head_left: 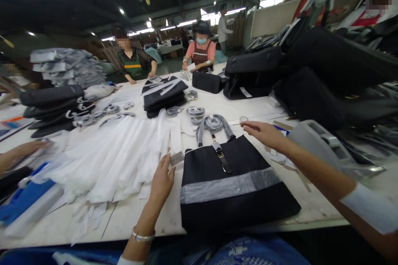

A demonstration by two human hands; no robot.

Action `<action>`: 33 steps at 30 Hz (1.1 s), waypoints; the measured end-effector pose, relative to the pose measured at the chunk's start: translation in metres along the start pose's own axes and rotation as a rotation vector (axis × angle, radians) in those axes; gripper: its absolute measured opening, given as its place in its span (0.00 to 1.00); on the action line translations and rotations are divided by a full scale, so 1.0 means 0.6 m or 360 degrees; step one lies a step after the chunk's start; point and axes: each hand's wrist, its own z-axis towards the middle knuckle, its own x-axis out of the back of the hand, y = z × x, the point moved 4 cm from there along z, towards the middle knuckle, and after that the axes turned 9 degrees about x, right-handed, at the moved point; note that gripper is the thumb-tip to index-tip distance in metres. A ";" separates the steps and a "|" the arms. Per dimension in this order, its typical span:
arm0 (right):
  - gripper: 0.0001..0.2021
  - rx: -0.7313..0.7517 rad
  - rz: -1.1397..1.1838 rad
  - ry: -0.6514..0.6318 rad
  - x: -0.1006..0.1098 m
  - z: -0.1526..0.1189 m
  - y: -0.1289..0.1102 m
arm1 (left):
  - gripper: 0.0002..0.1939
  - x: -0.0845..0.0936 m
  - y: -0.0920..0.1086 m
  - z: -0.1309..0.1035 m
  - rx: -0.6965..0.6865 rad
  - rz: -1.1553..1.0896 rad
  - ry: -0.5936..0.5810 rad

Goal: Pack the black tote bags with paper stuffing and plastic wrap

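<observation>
A black handbag [230, 198] lies in front of me on the table, a strip of clear film across its front and a buckled strap [221, 158] at its top. Left of the bag is my left hand [161, 180], its fingers stretched out. A small translucent packet [177, 158] is right at those fingertips; whether they grip it I cannot tell. My right hand [264, 134] reaches in past the bag's upper right corner, fingers extended and holding nothing visible. Just beyond its fingertips is a small tape roll [243, 119]. A wrapped coiled strap [214, 122] rests above the bag.
White foam sleeves [118, 157] cover the table to the left. Black bags are stacked mid-table [164, 97] and heaped at right [323, 78]. A grey tape dispenser [317, 143] stands at right. Two co-workers [200, 51] are across the table; another person's hand [31, 148] is at left.
</observation>
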 end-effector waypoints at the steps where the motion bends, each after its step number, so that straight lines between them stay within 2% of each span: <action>1: 0.18 -0.0005 -0.0230 -0.0027 0.016 -0.027 0.014 | 0.27 0.009 0.006 -0.010 -0.0013 -0.0005 0.0059; 3: 0.21 -0.0094 -0.0506 -0.0114 0.038 -0.085 0.044 | 0.28 0.021 0.014 -0.035 0.0043 -0.0063 0.0100; 4: 0.23 -0.0173 -0.0563 -0.0174 0.044 -0.113 0.058 | 0.28 0.022 0.016 -0.049 0.0119 -0.0128 0.0063; 7: 0.29 -0.0386 -0.0567 -0.0357 0.044 -0.185 0.086 | 0.29 0.007 0.018 -0.091 0.0447 -0.0367 -0.0220; 10: 0.32 -0.0431 -0.0531 -0.0383 0.031 -0.221 0.093 | 0.28 -0.014 0.027 -0.119 0.0682 -0.0497 -0.0450; 14: 0.38 -0.0546 -0.0472 -0.0334 0.021 -0.221 0.092 | 0.31 -0.016 0.049 -0.123 0.0881 -0.0616 -0.0524; 19: 0.35 -0.0718 -0.0171 -0.0266 0.020 -0.212 0.081 | 0.27 -0.007 0.083 -0.114 0.1060 -0.1008 -0.0705; 21: 0.34 -0.0704 -0.0133 -0.0213 0.015 -0.215 0.074 | 0.26 -0.011 0.091 -0.115 0.1151 -0.1137 -0.0789; 23: 0.33 -0.0631 -0.0172 -0.0145 0.005 -0.220 0.069 | 0.25 -0.018 0.092 -0.118 0.1207 -0.1165 -0.0775; 28: 0.34 -0.0448 -0.0224 -0.0096 -0.016 -0.234 0.077 | 0.25 -0.028 0.086 -0.129 0.1154 -0.1131 -0.0611; 31: 0.32 -0.0431 -0.0342 -0.0049 -0.006 -0.247 0.103 | 0.26 -0.032 0.094 -0.142 0.1082 -0.1196 -0.0615; 33: 0.29 -0.0347 -0.0470 -0.0029 0.006 -0.250 0.130 | 0.25 -0.035 0.100 -0.145 0.0937 -0.1137 -0.0591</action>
